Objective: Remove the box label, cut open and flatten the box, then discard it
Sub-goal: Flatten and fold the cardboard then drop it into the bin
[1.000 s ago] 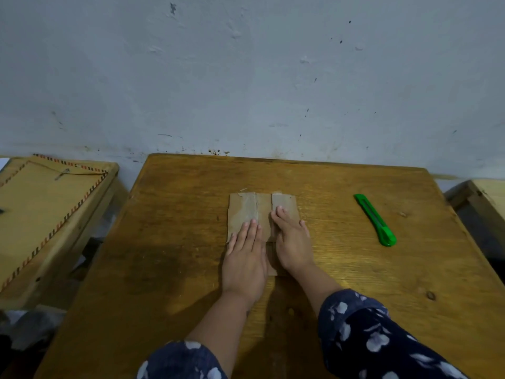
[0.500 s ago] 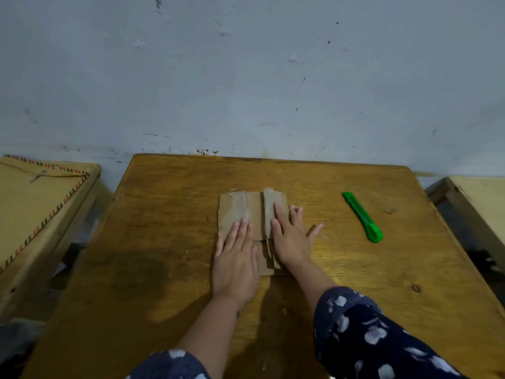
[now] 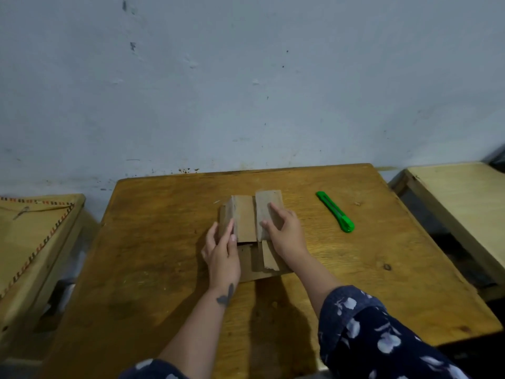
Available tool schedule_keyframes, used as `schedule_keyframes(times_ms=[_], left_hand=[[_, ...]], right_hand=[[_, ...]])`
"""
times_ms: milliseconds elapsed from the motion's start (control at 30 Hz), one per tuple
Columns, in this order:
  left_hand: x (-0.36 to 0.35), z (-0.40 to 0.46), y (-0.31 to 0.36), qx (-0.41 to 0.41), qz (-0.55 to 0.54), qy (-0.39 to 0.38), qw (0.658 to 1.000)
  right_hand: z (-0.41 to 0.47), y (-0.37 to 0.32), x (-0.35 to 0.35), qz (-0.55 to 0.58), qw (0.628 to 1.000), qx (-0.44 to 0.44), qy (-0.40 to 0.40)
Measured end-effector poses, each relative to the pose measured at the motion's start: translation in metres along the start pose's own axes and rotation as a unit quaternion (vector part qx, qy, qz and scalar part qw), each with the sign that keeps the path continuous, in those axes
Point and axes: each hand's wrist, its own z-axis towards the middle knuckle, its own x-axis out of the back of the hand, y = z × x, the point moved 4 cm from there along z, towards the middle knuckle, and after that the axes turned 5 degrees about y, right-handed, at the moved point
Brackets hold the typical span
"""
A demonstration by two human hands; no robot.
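Observation:
A small brown cardboard box (image 3: 246,220), cut open, lies on the wooden table (image 3: 164,255) near its middle. Its flaps are partly raised off the tabletop. My left hand (image 3: 221,253) grips the left flap at its edge, fingers along the cardboard. My right hand (image 3: 284,231) holds the right flap, with fingers curled over its top face. A loose lower flap (image 3: 269,259) lies flat between my wrists. A green utility knife (image 3: 334,211) rests on the table to the right, apart from both hands.
A pale wooden bench (image 3: 461,203) stands to the right of the table. On the left, a lower wooden surface with a striped border (image 3: 35,242) sits beside it. A grey-blue wall (image 3: 246,77) runs right behind the table's far edge.
Both hands went from pressing flat on the cardboard to grasping its left and right flaps, which have lifted off the table. The camera view has shifted and tilted.

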Motion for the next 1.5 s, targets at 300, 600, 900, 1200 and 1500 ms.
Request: schedule_keyframes(times_ms=[300, 600, 900, 1200, 1500], left_hand=[[-0.060, -0.034, 0.062, 0.077, -0.045, -0.157, 0.983], [-0.137, -0.190, 0.126, -0.039, 0.014, -0.223, 0.974], [-0.214, -0.369, 0.114, -0.071, 0.044, -0.349, 0.933], [-0.298, -0.419, 0.048, -0.046, 0.189, -0.439, 0.877], [-0.382, -0.446, -0.072, -0.009, 0.300, -0.524, 0.797]], right_hand=[[-0.026, 0.047, 0.104, 0.062, 0.995, -0.040, 0.072], [-0.140, 0.145, 0.239, 0.012, 0.974, -0.107, 0.198], [-0.283, 0.262, 0.345, -0.021, 0.942, -0.216, 0.256], [-0.316, 0.378, 0.343, -0.028, 0.913, -0.355, 0.198], [-0.329, 0.522, 0.280, -0.007, 0.861, -0.504, 0.063]])
